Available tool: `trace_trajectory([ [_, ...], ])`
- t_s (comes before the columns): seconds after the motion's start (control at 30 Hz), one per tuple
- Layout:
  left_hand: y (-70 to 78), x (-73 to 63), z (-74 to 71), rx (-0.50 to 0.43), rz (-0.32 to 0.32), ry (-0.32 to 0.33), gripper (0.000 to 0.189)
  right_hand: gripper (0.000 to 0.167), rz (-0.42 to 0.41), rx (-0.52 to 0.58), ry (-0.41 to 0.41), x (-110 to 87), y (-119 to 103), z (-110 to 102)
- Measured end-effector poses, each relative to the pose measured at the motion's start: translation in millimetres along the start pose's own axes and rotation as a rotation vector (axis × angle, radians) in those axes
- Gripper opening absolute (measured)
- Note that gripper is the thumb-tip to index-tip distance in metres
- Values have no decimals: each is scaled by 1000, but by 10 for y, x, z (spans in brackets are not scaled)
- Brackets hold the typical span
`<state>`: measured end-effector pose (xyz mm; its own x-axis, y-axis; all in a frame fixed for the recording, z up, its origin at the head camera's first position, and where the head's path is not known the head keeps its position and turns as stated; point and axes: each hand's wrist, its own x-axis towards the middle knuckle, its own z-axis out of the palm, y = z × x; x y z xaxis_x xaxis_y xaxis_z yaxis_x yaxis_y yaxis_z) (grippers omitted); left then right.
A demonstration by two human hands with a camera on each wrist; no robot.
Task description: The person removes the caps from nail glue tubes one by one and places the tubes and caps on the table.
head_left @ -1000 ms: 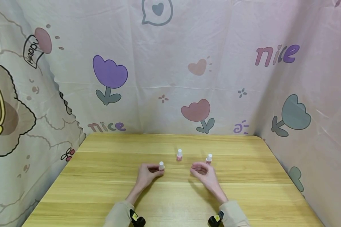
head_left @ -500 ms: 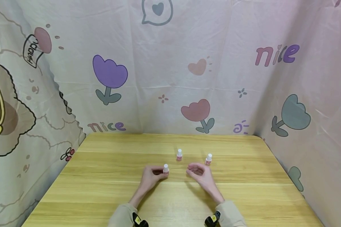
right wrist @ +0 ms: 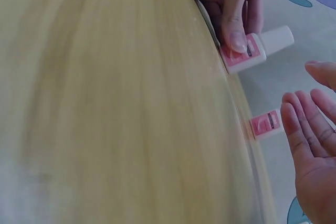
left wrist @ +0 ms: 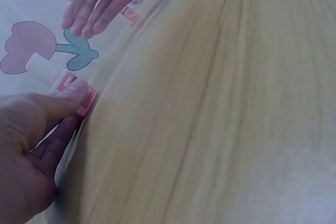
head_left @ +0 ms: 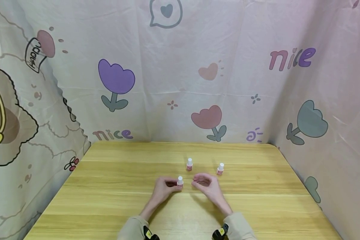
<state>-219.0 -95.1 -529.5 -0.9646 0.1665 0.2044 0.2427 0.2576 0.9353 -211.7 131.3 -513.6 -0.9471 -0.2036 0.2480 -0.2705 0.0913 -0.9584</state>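
From my far seat, I see a pale cloth wall (head_left: 156,43) with flowers and words on it. On its left part is a purple tulip picture (head_left: 116,77) with grey-green leaves. Below it lies a yellow-brown wooden counter (head_left: 108,200).

A beige cloth sleeve (head_left: 133,228) comes up from the bottom, with a black camera with a yellow patch (head_left: 150,232) at the wrist. Then comes the person's left grip (head_left: 163,190), a bare hand. It is clamped on a small white plastic bottle with a pink label and a tall white cap (head_left: 180,181). I see the thumb (left wrist: 75,91) on the label. The bottle is near the middle of the counter, and I cannot tell if its bottom touches the wood.

Farther back and a bit to the right, a second white and pink bottle (head_left: 189,164) stands up straight. Next is the person's right grip (head_left: 209,187), also a bare hand. Its fingers are bent a little, and its thumb and fingers are apart. Behind it, a bit right, a third white and pink bottle (head_left: 220,169) stands up, near the fingers. Last, I see the other beige sleeve (head_left: 239,227).
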Motion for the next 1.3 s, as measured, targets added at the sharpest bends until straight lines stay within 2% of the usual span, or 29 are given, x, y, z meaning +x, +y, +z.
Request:
trace_trajectory([
  [0.23, 6, 9, 41, -2, 5, -51, 19, 35, -25, 8, -59, 29, 5, 60],
  [0.63, 6, 30, 60, 24, 27, -85, 18, 33, -65, 25, -106, 81, 54, 142],
  [0.87, -6, 35, 65, 24, 37, -98, 20, 28, -48, 23, -116, 102, 74, 171],
  [1.1, 3, 38, 62, 33, 48, -104, 20, 31, 33, -22, -83, 128, 61, 215],
  [1.3, 1, 44, 67, 21, 64, -107, 20, 30, 33, -46, -58, 156, 38, 266],
])
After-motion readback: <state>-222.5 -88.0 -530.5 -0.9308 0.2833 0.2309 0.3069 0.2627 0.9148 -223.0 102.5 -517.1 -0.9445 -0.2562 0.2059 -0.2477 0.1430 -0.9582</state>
